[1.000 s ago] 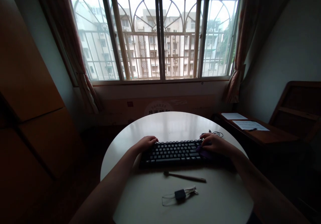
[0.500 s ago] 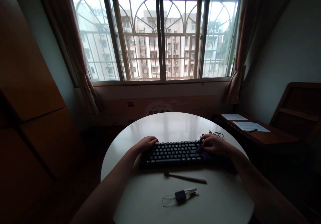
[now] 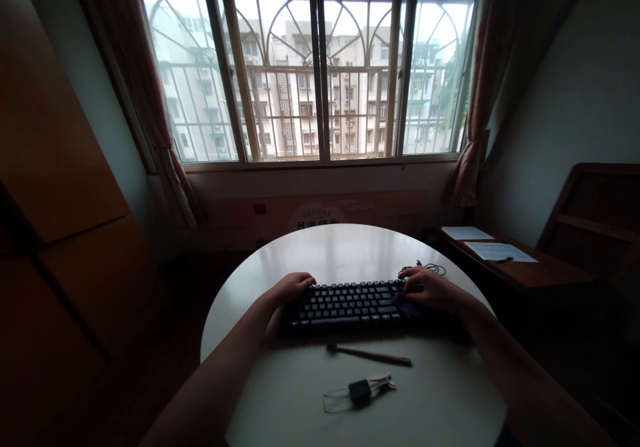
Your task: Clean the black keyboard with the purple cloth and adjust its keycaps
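Note:
A black keyboard (image 3: 345, 310) lies across the middle of the white round table (image 3: 350, 247). My left hand (image 3: 294, 287) is closed on its left end, fingers over the back edge. Over the right part of the keys, my right hand (image 3: 425, 287) pinches a purple cloth (image 3: 407, 305), which rests on the keys. Nearer to me lies a thin brush (image 3: 373, 354) with a dark head at its left end. Below the brush is a small black tool (image 3: 360, 391) with a wire loop on its left and pale prongs on its right.
A coiled black cable (image 3: 435, 269) lies behind my right hand. At the right, a brown wooden side table (image 3: 555, 270) holds papers (image 3: 500, 252) and a dark pen (image 3: 505, 259). Wooden cabinets stand at the left, and a barred window is ahead.

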`<state>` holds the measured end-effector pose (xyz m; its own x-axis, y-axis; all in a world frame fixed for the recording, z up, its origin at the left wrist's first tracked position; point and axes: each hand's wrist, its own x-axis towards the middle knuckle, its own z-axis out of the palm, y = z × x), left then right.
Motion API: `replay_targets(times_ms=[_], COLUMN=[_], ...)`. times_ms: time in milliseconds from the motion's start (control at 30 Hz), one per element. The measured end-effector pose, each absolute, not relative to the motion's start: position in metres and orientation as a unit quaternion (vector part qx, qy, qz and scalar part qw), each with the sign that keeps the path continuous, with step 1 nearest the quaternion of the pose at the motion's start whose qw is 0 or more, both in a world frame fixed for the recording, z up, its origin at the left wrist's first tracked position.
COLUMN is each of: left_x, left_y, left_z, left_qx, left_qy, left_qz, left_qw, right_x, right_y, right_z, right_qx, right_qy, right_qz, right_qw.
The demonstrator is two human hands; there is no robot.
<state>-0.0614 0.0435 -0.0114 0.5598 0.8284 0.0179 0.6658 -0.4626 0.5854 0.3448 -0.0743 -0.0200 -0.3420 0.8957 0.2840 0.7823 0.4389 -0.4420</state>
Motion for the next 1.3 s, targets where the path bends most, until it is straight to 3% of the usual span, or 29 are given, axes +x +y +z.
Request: replay_targets(times_ms=[1300], left_x=[-0.066], left_y=[0.052], left_z=[-0.019], left_qx=[0.840], left_qy=[0.442], left_qz=[0.158], left_qw=[0.272], right_x=[0.359], right_y=[-0.079], right_z=[-0.022], right_qx=[-0.550], right_qy=[-0.774], right_qz=[0.148], right_qw=[0.277])
